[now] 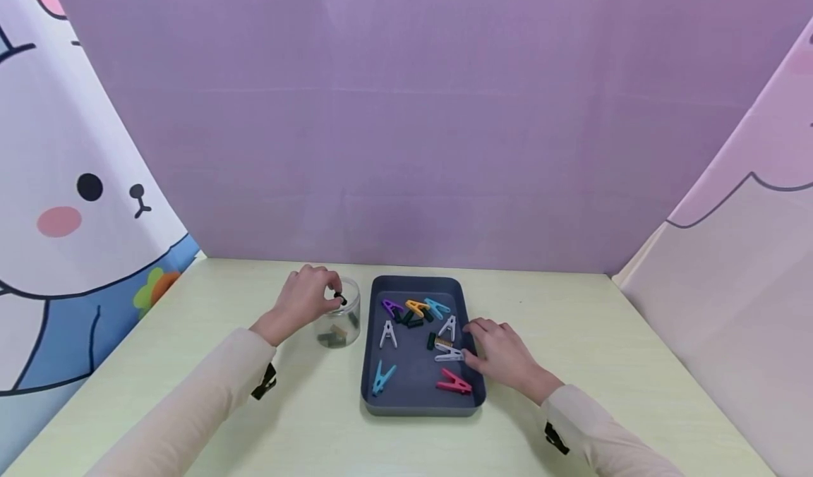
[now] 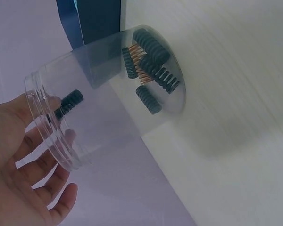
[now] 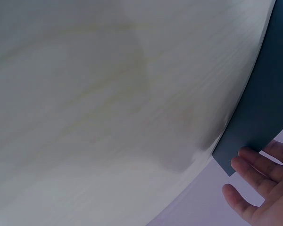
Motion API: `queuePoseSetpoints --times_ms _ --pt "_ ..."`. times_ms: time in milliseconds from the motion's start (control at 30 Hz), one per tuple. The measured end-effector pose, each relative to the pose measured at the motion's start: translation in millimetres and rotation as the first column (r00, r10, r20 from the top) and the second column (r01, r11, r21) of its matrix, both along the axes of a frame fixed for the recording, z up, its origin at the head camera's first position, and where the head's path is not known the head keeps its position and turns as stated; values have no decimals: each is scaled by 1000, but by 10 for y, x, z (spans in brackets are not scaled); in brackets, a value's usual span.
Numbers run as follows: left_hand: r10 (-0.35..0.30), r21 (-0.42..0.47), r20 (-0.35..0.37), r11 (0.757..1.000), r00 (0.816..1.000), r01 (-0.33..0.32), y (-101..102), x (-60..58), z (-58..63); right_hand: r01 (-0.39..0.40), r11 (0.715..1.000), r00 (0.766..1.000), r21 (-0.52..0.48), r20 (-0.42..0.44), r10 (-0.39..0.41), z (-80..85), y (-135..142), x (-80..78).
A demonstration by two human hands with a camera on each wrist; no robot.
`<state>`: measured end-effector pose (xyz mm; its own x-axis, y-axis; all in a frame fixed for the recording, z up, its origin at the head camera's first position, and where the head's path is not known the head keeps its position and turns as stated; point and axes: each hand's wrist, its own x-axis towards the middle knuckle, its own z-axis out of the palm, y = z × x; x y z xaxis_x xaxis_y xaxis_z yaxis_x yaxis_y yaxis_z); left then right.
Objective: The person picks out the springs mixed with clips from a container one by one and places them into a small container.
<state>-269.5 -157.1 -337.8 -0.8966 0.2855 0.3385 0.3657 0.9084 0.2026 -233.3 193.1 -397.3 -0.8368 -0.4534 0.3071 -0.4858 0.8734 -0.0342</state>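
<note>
My left hand [image 1: 308, 295] is at the mouth of a clear round jar [image 1: 355, 309] and pinches a dark green coil spring [image 2: 70, 102] between thumb and fingertips, just inside the rim. Several dark springs [image 2: 152, 46] and a copper-coloured one lie at the jar's bottom. To the jar's right is a dark grey tray [image 1: 419, 408]. On its right side wall rest the loosely bent fingers of my right hand [image 1: 504, 353], close to a white clip [image 1: 449, 354]. In the tray, dark springs [image 1: 415, 323] lie below the clips at the far end.
Around the tray lie a purple clip [image 1: 391, 307], an orange clip [image 1: 417, 308], light blue clips [image 1: 383, 378], a red clip [image 1: 454, 382] and other white clips [image 1: 388, 334]. The pale table [image 1: 571, 322] ends at a purple backdrop [image 1: 419, 145], with printed cartoon panels on both sides.
</note>
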Motion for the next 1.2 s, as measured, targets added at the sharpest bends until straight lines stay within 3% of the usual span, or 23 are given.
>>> queuePoseSetpoints --times_ms 700,967,1200 --pt "-12 8 -50 1000 999 12 59 7 27 14 1000 1000 0 20 -14 7 -20 -2" --pt "-54 34 -92 998 994 57 240 65 91 25 1000 999 -9 39 -25 9 -26 8" --pt "-89 19 -54 996 995 90 471 123 100 19 1000 999 -14 31 -19 11 -26 9"
